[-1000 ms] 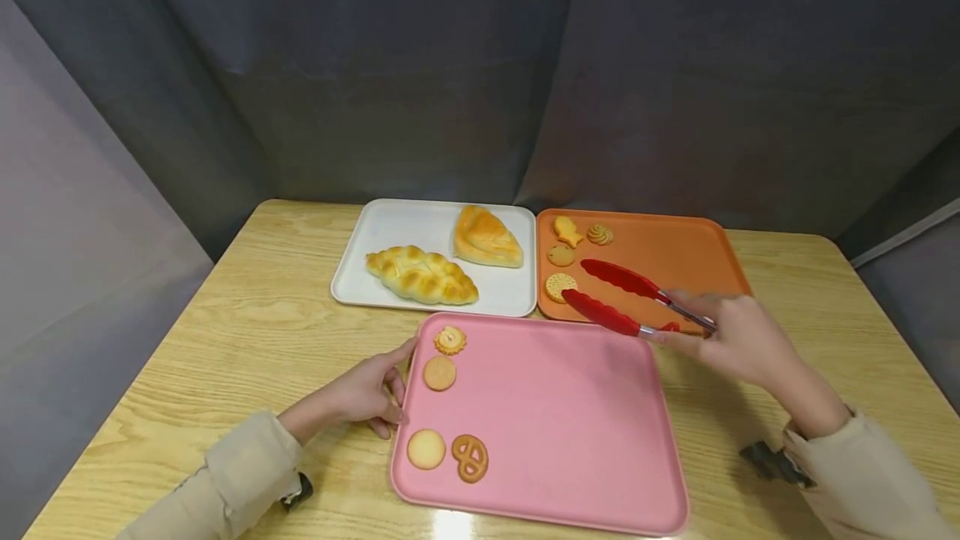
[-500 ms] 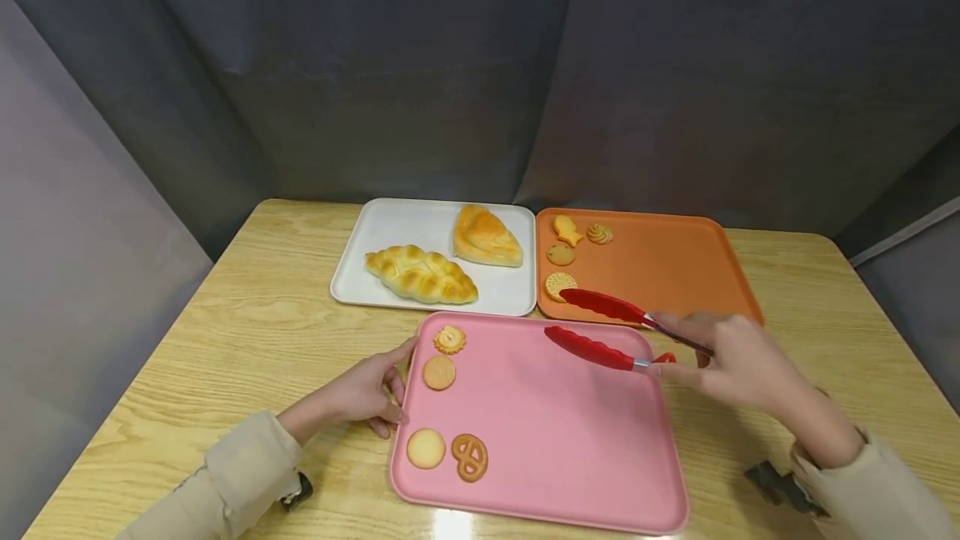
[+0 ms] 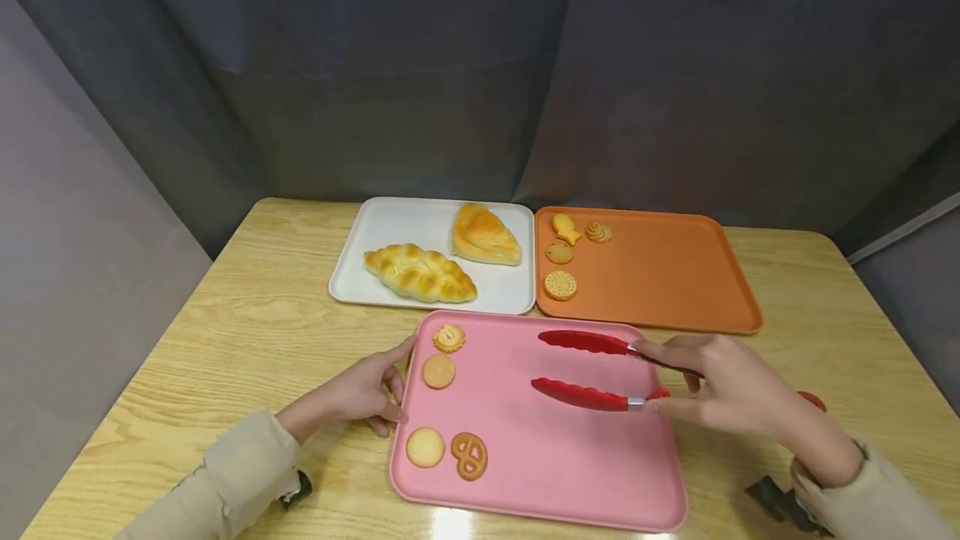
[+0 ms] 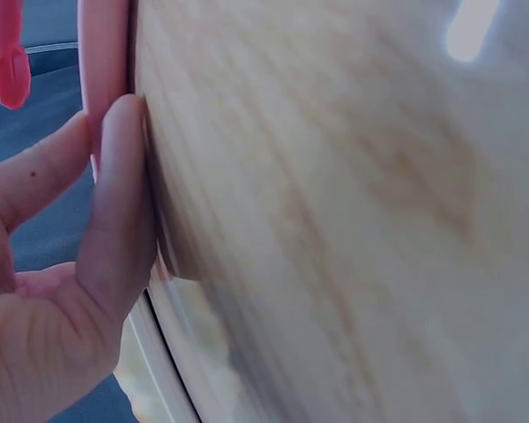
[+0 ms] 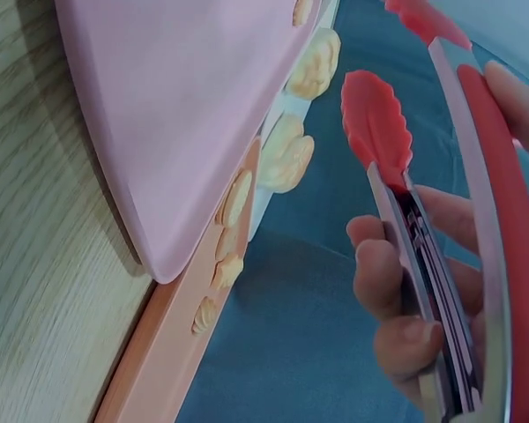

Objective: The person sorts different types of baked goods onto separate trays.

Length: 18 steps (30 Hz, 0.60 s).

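Red-tipped tongs (image 3: 581,394) are gripped by my right hand (image 3: 738,382) over the right part of the pink tray (image 3: 570,457); their two tips stand apart with nothing between them. In the right wrist view, fingers of my right hand (image 5: 406,308) wrap the metal arms of the tongs (image 5: 379,123). My left hand (image 3: 356,394) touches the pink tray's left rim, thumb and fingers at the edge, as the left wrist view shows (image 4: 79,256). On that tray lie a flower-edged cookie (image 3: 448,338), a round cookie (image 3: 438,371), a larger pale round one (image 3: 425,447) and a pretzel (image 3: 469,456).
Behind the pink tray, a white tray (image 3: 348,277) holds a braided bread (image 3: 420,273) and a folded pastry (image 3: 486,235). Beside it an orange tray (image 3: 660,273) carries several small cookies, among them a fish-shaped one (image 3: 566,228). A dark curtain hangs behind the table.
My right hand and the tongs have moved nearer, from over the orange tray to over the pink one, uncovering the round cookie there. The left hand has stayed on the rim.
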Available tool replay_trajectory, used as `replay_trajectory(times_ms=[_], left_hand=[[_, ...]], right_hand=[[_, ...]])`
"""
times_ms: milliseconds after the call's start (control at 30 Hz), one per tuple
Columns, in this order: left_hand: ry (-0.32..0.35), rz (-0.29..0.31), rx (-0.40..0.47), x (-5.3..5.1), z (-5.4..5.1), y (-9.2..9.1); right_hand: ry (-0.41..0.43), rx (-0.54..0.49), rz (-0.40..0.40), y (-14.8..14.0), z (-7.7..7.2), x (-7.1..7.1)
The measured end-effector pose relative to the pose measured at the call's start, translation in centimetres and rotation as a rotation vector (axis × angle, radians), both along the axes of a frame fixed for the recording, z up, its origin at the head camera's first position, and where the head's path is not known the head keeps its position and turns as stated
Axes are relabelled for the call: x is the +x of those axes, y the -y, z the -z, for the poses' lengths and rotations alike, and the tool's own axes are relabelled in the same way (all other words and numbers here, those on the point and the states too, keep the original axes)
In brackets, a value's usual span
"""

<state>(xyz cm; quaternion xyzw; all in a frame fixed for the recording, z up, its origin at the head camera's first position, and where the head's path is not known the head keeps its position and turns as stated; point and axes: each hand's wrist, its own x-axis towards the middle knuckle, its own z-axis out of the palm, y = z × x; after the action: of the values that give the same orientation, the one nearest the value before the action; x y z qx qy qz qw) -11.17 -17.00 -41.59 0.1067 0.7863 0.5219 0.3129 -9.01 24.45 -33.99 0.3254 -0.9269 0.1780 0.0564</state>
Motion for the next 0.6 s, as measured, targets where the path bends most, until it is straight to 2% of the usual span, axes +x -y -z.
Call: replay_trajectory(times_ms=[200, 600], left_hand=[[0.001, -0.001, 0.001, 0.0, -0.1, -0.1], [0.007, 0.001, 0.013, -0.1, 0.0, -0.1]], right_hand=[[-0.006, -0.019, -0.082, 0.2, 0.1, 0.1], [0.084, 0.006, -0.185, 1.8, 0.7, 0.3]])
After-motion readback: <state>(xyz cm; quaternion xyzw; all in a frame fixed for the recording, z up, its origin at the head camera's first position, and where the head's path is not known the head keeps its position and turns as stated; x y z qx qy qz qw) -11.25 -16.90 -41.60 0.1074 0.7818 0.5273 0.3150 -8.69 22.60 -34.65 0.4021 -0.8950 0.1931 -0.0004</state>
